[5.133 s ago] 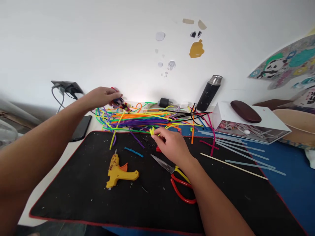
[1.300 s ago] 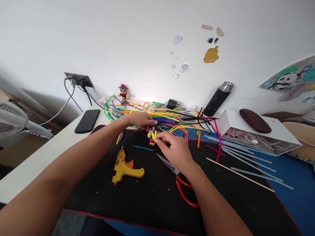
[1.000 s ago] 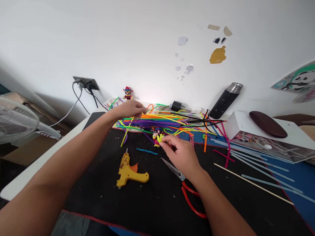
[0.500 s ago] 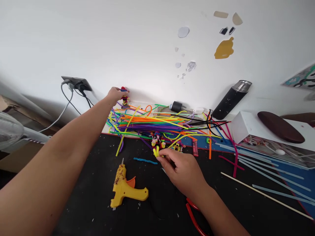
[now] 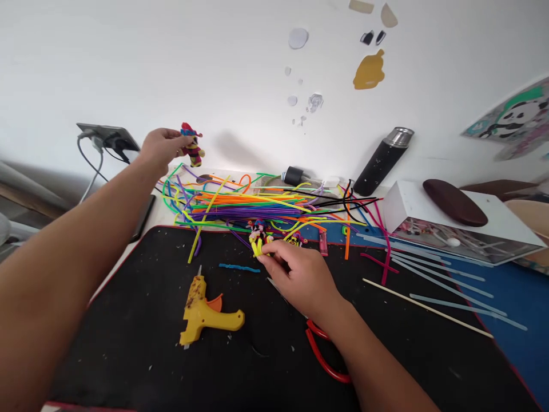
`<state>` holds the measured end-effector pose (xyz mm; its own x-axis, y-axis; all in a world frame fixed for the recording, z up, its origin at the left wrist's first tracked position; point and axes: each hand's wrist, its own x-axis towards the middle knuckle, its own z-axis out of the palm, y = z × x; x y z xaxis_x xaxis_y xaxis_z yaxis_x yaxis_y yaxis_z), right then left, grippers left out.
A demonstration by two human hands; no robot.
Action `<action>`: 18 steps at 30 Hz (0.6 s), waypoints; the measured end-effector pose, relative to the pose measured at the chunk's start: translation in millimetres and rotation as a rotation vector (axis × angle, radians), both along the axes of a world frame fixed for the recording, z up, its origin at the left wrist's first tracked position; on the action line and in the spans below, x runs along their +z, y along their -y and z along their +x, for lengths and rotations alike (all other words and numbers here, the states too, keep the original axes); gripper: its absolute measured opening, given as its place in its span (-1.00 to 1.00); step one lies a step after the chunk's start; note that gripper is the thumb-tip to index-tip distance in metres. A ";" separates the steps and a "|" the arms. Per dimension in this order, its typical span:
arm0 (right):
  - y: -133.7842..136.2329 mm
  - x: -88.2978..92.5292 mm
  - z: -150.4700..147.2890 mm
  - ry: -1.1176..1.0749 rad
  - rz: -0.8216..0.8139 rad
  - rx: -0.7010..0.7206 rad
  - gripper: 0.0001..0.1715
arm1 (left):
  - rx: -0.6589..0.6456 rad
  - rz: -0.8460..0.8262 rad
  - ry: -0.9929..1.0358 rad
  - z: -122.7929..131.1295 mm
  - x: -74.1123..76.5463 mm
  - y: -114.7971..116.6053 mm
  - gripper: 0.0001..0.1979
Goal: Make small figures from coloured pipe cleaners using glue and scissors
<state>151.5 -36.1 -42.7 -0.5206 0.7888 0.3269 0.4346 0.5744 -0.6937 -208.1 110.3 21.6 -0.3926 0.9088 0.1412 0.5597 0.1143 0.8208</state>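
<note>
- The left hand (image 5: 161,150) is pinching a small fuzzy figure with a red cap, blue band and yellow-and-maroon body (image 5: 194,150), holding it up before the white wall (image 5: 128,63); the fingers are covering one side of it.
- The right hand (image 5: 302,277) is pressing thumb and forefinger together on a bent, bright yellow fuzzy piece (image 5: 256,248), its lower end disappearing behind the fingertips.
- A second small multicoloured figure (image 5: 258,228) is showing just behind that piece; whether the two are touching is hard to tell.
- A third, yellow-and-black figure (image 5: 294,240) is mostly hiding behind the right hand.
- Red-handled metal scissors (image 5: 318,357) are lying beneath the right hand and forearm, which are hiding their middle.
- The left forearm is partly covering a flat black phone (image 5: 147,217).
- The panda-printed sheet (image 5: 514,117) is running out of view at right.
</note>
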 end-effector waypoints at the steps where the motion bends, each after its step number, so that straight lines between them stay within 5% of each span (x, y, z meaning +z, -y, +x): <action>1: -0.2 0.7 0.9 -0.022 -0.002 -0.013 -0.86 | -0.057 0.017 0.019 6.1 4.1 12.5 -0.80; 4: -0.4 0.9 2.6 -0.085 -0.010 -0.053 -0.85 | -0.302 -0.037 0.106 33.5 7.0 60.2 -0.74; 11: -3.3 -2.7 3.0 -0.129 -0.017 -0.058 -0.85 | -0.591 -0.327 0.199 108.9 -17.7 168.5 -0.43; 18: -9.0 -2.4 6.2 -0.169 -0.049 -0.066 -0.81 | -0.642 -0.448 -0.037 133.0 -31.9 185.9 -0.50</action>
<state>157.7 -27.1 -45.1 -0.4077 0.8368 0.3655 0.3450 0.5118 -0.7868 -75.1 -75.6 -10.4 0.2268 0.9298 -0.2900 0.6545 0.0750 0.7523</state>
